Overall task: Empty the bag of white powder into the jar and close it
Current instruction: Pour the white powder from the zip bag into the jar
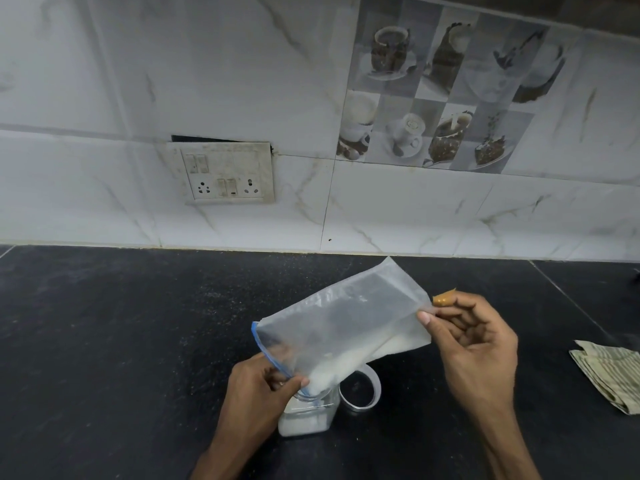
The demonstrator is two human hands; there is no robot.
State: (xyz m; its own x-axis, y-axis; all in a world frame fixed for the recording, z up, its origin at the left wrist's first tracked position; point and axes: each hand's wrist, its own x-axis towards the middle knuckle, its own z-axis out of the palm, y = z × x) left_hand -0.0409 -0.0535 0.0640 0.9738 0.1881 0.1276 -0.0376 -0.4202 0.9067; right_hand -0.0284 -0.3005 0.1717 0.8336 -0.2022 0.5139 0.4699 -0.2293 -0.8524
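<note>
Clear plastic up in the air: the bag [346, 323] is tipped steeply, blue zip mouth down at the lower left, closed end raised at the right. Down at the mouth, the left hand [256, 389] grips the blue edge with curled fingers, holding it right at the top of the jar [308, 414]. Up top, the right hand [474, 344] pinches the bag's raised corner between thumb and fingertips, the other fingers loosely bent. White powder [332, 370] lies along the bag's lower edge and bunches at the mouth, right over the jar's opening.

The jar stands upright on the black counter [121, 323], clear and square-sided, with a layer of powder in its bottom. It's open, and the lid [375, 389] lies just beside it on the right, hollow side up; touching or not, hard to call.

A small tan thing [443, 297] peeks out past the right fingertips, and I can't tell what it is. Well off to the right, a folded striped cloth [609, 372] sits on the counter. Behind, a grubby switch plate [227, 173] on the marbled wall [104, 81], and a tile panel [440, 98] of cups up to its right.
</note>
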